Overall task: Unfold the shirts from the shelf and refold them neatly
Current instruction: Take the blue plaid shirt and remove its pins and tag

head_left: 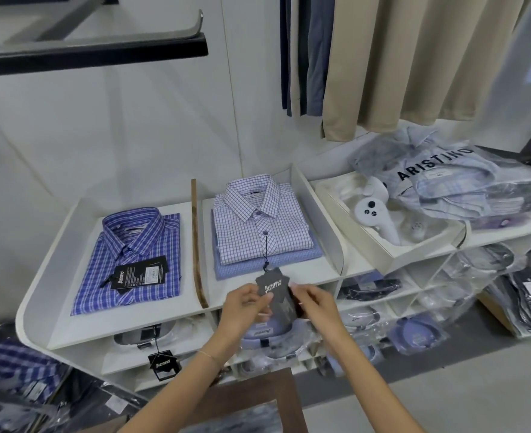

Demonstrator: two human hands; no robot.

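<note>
Setting: a white shelf unit (pixel 308 271) with upright dividers is standing against a pale wall, with lower cubbies under its top level.
Far left: a dark metal rail (pixel 95 54) is jutting out from the wall above the shelf.
Left compartment: a folded blue and white checked shirt (pixel 132 260) is lying flat, collar toward the wall, with a black rectangular hang tag (pixel 139 272) resting on its front.
Divider: a brown wooden strip (pixel 197 245) is edging the partition between the left and middle compartments.
Middle compartment: a folded white shirt with a fine purple check (pixel 261 223) is sitting on top of a folded light blue shirt (pixel 236 268); a thin dark cord is running from its button placket down toward the near edge.
Dark grey swing tag (pixel 275 292): it is hanging off that cord, just past the near edge of the shelf.
Left hand (pixel 243 307): it is pinching the tag's left edge between thumb and fingers.
Right hand (pixel 315 304): it is pinching the tag's right edge, fingers curled on it.
Lower cubbies: plastic-wrapped folded shirts (pixel 414 335) are filling them, collars facing out.
Right compartment: a shallow white box (pixel 367 235) is holding a white handheld controller (pixel 373 218).
Far right: clear bags of pale checked shirts (pixel 464 182) are lying heaped, one printed "ARISTINO".
Above right: beige trousers (pixel 414 64) are hanging beside darker garments.
</note>
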